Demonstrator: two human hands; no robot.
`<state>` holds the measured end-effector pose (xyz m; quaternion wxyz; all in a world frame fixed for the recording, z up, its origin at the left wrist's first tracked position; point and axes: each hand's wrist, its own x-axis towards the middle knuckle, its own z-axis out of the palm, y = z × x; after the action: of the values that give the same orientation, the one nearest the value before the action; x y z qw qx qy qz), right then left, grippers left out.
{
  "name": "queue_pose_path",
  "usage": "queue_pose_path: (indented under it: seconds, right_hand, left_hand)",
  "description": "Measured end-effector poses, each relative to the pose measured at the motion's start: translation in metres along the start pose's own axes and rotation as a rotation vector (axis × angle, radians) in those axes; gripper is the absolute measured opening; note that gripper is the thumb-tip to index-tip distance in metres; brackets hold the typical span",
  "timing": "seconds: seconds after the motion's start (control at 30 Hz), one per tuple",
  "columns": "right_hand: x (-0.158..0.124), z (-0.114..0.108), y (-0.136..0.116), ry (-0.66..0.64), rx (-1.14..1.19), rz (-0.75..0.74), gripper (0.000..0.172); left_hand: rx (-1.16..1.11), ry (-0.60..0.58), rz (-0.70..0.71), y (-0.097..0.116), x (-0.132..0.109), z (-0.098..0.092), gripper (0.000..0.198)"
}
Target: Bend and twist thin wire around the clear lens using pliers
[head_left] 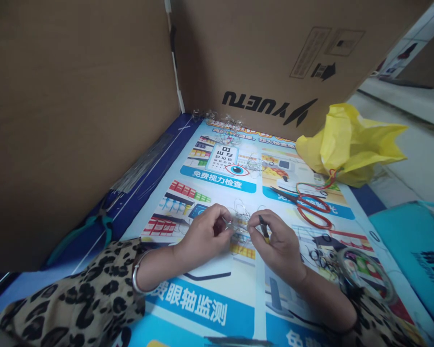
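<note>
My left hand [204, 234] is closed in a pinch on a thin bent wire piece [240, 212] held just above the printed poster [217, 308]. My right hand [278, 241] is closed around a small dark tool with a yellow grip [263, 227], its tip at the same wire. The two hands nearly touch at the poster's middle. Both forearms wear leopard-print sleeves, and a bracelet sits on the left wrist.
Red-handled scissors [313, 208] lie right of the hands. A yellow plastic bag [347, 142] sits at the back right. Finished wire pieces [226, 123] cluster by the cardboard wall [75, 120]. Straight wires [144, 164] and teal pliers [94, 226] lie left. A wire coil [369, 274] is near right.
</note>
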<state>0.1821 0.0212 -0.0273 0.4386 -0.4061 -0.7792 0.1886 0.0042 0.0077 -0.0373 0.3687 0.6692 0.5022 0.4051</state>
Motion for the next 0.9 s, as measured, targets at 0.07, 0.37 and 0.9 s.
queue_pose_path:
  seconds: [0.07,0.37,0.9]
  right_hand:
    - [0.000,0.000,0.000,0.000,-0.003,0.008,0.010]
    - [-0.005,0.000,0.003,0.017,0.034,0.002,0.012]
    - [-0.011,-0.003,0.003,0.075,0.081,0.026,0.016]
  left_hand:
    - [0.001,0.003,0.004,-0.001,0.000,0.000,0.017]
    - [-0.010,-0.002,0.001,0.006,0.002,-0.001,0.015]
    - [-0.005,-0.012,0.029,0.003,0.002,-0.001,0.012]
